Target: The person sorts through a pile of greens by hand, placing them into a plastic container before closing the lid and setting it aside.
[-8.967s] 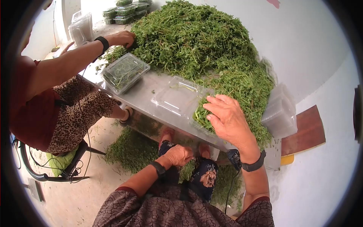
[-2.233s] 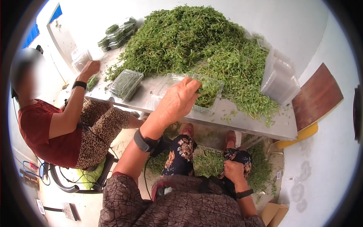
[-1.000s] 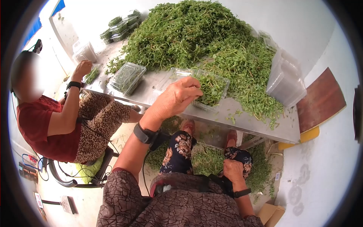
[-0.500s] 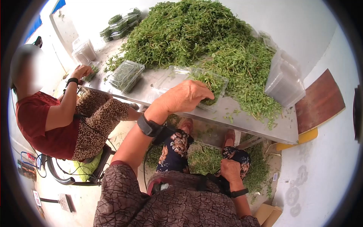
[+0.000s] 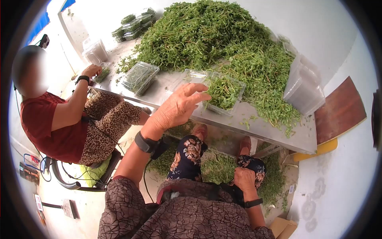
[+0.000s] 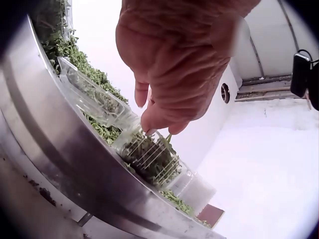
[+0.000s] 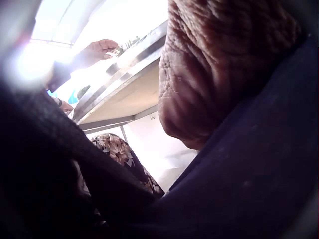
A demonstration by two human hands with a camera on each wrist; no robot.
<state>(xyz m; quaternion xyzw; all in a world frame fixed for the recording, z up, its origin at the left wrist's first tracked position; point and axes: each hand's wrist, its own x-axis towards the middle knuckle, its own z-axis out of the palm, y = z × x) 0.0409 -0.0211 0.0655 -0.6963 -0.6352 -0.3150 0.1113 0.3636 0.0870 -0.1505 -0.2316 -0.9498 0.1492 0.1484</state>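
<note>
In the head view, an uncovered clear plastic clamshell box (image 5: 234, 104) filled with leafy green sprigs (image 5: 223, 92) sits at the table's front, its lid folded out to the left. My left hand (image 5: 177, 106) hovers at the box's left side, fingers loosely bent and parted. The left wrist view has those fingertips right over the greens (image 6: 152, 157). On my right knee rests my right hand (image 5: 244, 179), curled into a fist; the right wrist view shows only part of it (image 7: 199, 94), near dark cloth.
A big heap of greens (image 5: 207, 36) covers the table's back. A closed filled box (image 5: 140, 77) stands left, stacked boxes (image 5: 133, 26) behind. Nested empty boxes (image 5: 304, 85) stand at right. Another person (image 5: 55, 123) sits at left, working over a box.
Nine seconds ago my right hand was at the box and my left in my lap; now they have swapped. Over the last half second my left hand drew back left from the greens.
</note>
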